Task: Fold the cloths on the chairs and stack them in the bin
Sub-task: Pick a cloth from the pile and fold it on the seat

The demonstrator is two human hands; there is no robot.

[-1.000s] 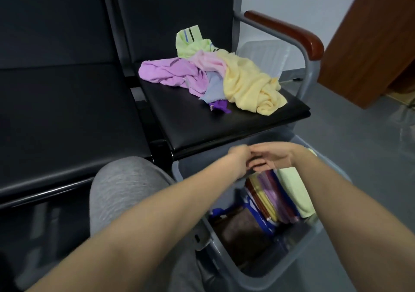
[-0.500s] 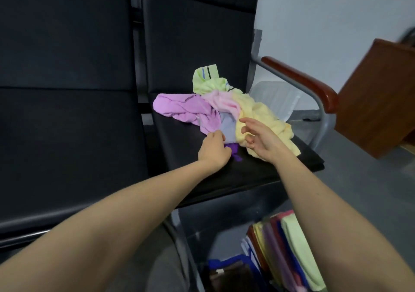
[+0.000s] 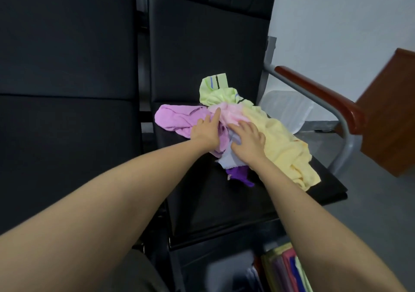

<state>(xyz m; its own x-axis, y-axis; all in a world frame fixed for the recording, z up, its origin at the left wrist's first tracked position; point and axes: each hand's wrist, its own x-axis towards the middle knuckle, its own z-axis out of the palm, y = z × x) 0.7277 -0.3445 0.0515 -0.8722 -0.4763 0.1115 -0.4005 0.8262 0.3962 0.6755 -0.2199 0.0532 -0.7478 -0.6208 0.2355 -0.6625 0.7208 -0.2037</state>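
A heap of crumpled cloths lies on the right black chair seat (image 3: 224, 201): a lilac cloth (image 3: 173, 118), a light pink cloth (image 3: 231, 115), a yellow cloth (image 3: 285, 148), a green striped cloth (image 3: 215, 89), a pale blue cloth (image 3: 229, 159) and a dark purple cloth (image 3: 239, 174). My left hand (image 3: 205, 130) rests on the lilac and pink cloths with the index finger stretched out. My right hand (image 3: 247, 139) lies flat on the pale blue cloth, fingers spread. Folded cloths (image 3: 283, 267) stand in the bin at the bottom right, its rim hidden.
A second black chair seat (image 3: 67, 145) is on the left. A wooden armrest (image 3: 314, 91) on a grey metal frame borders the right chair. A brown wooden panel (image 3: 390, 116) stands at the right. A clear plastic container (image 3: 285, 109) sits behind the armrest.
Both hands have left the bin and reached forward onto the cloth heap. The view has lifted from the bin to the chair.
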